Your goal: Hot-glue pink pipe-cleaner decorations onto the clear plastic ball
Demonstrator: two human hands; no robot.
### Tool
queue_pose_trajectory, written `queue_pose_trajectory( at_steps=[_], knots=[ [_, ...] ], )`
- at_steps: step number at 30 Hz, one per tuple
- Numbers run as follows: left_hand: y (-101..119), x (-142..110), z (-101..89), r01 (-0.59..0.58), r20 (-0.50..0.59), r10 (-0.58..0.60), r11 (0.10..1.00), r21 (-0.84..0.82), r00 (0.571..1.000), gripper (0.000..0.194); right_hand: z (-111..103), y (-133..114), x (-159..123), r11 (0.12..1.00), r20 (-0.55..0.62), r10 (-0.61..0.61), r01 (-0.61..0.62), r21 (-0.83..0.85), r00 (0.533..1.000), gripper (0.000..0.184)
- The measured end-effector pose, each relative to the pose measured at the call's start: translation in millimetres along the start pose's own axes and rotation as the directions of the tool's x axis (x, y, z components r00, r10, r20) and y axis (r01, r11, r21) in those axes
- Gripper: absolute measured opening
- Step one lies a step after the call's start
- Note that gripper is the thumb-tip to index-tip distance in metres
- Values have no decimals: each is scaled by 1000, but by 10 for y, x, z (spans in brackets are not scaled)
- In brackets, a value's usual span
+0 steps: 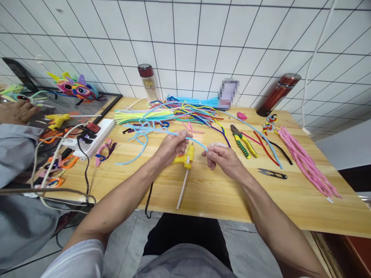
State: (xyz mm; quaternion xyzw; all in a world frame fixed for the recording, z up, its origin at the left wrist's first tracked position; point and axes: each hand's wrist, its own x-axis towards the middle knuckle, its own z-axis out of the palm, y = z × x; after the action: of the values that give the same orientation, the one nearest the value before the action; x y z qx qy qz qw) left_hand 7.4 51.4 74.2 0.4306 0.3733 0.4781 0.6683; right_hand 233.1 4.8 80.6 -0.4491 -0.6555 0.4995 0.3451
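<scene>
A light blue pipe cleaner (197, 141) stretches between my two hands above the wooden table. My left hand (174, 146) pinches it near the middle of the table, and a looped tangle of blue pipe cleaners (142, 131) lies to that hand's left, apparently joined to it. The fingertips of my right hand (222, 156) are closed on its right end. Below and between the hands lies a yellow glue gun (188, 159), with a white glue stick (182, 189) sticking out toward me.
Bundled pipe cleaners (145, 116) lie at the back. Pliers (243, 143), thread snips (272, 173) and pink pipe cleaners (307, 162) are on the right. A power strip (100, 137) with cables stands left, near a co-worker's hand (19, 112). Two bottles (149, 83) (278, 94) stand by the wall.
</scene>
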Motion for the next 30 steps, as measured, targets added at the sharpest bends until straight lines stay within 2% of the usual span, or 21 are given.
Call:
queue_pose_trajectory(
  at_steps=[2, 5, 9, 15, 23, 26, 30],
  knots=[
    [-79, -53, 63, -3, 107, -6, 996, 84, 994, 54, 23, 4, 1, 999, 4, -4, 4, -39, 1000, 56],
    [-158, -104, 114, -54, 167, 22, 980, 192, 986, 49, 62, 47, 10, 999, 5, -14, 14, -53, 1000, 54],
    [-177, -95, 85, -80, 155, 45, 971, 225, 987, 48, 70, 88, 16, 997, -35, -13, 10, -77, 999, 48],
    [-165, -68, 52, -37, 131, 11, 978, 203, 991, 50, 16, 79, 10, 993, -156, -69, 52, -106, 985, 40],
    [-183, -94, 95, -23, 129, -5, 977, 214, 992, 43, 44, 83, 16, 993, -192, -68, 47, -112, 979, 37],
    [-176, -93, 95, 19, 137, -44, 984, 177, 990, 45, 36, 85, 16, 994, -206, -74, 57, -89, 976, 35],
    [-185, -86, 103, 120, 135, -141, 981, 149, 981, 47, -6, 83, 9, 960, -184, -193, 147, -240, 964, 28]
  ],
)
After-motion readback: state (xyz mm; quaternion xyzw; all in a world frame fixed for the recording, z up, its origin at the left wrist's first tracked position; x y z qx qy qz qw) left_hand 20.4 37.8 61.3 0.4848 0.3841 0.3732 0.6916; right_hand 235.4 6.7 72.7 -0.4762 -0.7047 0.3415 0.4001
